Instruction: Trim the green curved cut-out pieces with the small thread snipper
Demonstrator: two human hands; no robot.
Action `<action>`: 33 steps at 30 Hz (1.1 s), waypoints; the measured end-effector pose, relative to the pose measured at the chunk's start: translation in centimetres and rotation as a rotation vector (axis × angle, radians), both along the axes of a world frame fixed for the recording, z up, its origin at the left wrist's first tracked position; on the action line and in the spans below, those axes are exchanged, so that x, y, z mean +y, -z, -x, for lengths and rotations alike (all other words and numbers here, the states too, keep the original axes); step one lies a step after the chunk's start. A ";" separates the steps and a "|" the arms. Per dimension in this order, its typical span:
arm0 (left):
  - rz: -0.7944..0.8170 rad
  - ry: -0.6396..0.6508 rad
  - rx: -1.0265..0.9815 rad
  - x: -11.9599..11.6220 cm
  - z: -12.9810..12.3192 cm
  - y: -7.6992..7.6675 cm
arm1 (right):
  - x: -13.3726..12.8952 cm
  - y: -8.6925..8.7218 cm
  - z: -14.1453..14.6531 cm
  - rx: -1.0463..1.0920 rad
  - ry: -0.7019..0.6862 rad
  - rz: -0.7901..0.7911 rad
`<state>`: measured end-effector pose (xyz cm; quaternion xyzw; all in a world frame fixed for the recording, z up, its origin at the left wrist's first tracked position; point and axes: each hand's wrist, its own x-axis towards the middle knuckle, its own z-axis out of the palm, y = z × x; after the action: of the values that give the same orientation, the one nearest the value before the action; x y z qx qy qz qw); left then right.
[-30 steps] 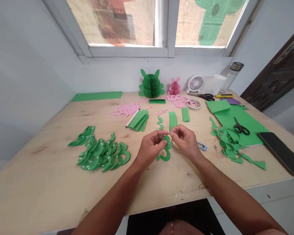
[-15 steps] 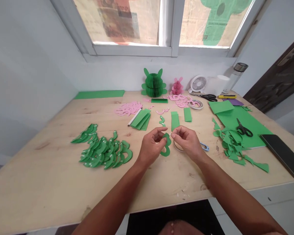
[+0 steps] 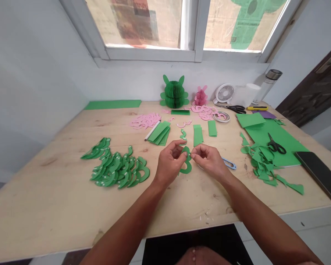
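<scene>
Green pile (image 3: 117,173) looks white-tabbed; left hand (image 3: 168,162) pinches one cutout (image 3: 188,168), seemingly unfinished, right hand (image 3: 208,158) at its edge, grip unclear.

Left hand (image 3: 168,162) beside right hand (image 3: 211,160) — fingers (image 3: 178,142) bent

The left hand (image 3: 171,162) covers part of the green scalloped paper cutout (image 3: 186,170), hiding its full outline. A whitish speck (image 3: 189,155) at the fingertips of the right hand (image 3: 208,160) is too small to identify. That hand also hides one end of the light-blue slender tool (image 3: 229,164). Towards the left of the tabletop (image 3: 57,206), the heaped green scalloped paper strips (image 3: 118,171) cover their own lower layers. At the right edge, the black rectangular phone (image 3: 320,175) is cut off; so is the tabletop's near left corner. Print on the brownish newspaper (image 3: 222,25) is too blurred to read.
</scene>
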<state>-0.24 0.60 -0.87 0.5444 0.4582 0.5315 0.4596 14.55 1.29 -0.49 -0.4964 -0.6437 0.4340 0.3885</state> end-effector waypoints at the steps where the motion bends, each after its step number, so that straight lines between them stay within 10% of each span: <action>1: -0.008 0.005 0.009 0.0 0.0 0.0 | 0.0 0.0 0.0 -0.013 0.003 -0.013; 33: -0.006 0.053 0.031 0.1 0.0 0.2 | -0.1 0.4 -0.1 -0.108 0.031 -0.095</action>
<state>-0.27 0.72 -1.03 0.5659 0.4491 0.5119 0.4648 14.61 1.18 -0.91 -0.5100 -0.6758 0.3696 0.3829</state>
